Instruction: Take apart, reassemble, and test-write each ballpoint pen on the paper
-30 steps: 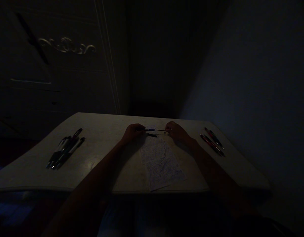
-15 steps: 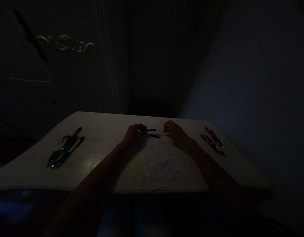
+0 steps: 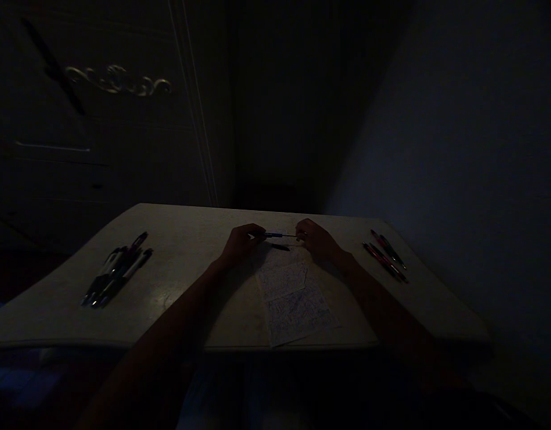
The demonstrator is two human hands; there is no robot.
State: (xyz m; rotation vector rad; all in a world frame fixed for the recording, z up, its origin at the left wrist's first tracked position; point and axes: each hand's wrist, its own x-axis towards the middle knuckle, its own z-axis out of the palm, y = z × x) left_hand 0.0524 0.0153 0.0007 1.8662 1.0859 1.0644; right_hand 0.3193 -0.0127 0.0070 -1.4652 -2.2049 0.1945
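Note:
Over the far half of the table, my left hand (image 3: 243, 241) is closed around a dark pen barrel (image 3: 274, 235) with a bluish front part, held level. A thin rod, which looks like an ink refill (image 3: 289, 236), runs from the barrel's tip to my right hand (image 3: 315, 237). The right fingers pinch its far end. Just below the barrel, a dark pen piece (image 3: 280, 246) lies on the paper. Two sheets covered in dense scribbles overlap under and in front of my hands, an upper sheet (image 3: 283, 280) and a lower sheet (image 3: 299, 316). Dim light hides finer detail.
A pile of several pens (image 3: 116, 272) with pale and dark barrels lies on the left of the whitish table (image 3: 177, 239). Several red and dark pens (image 3: 386, 257) lie at the right. Dark furniture with an ornate carving (image 3: 116, 80) stands behind; a wall (image 3: 458, 179) rises at right.

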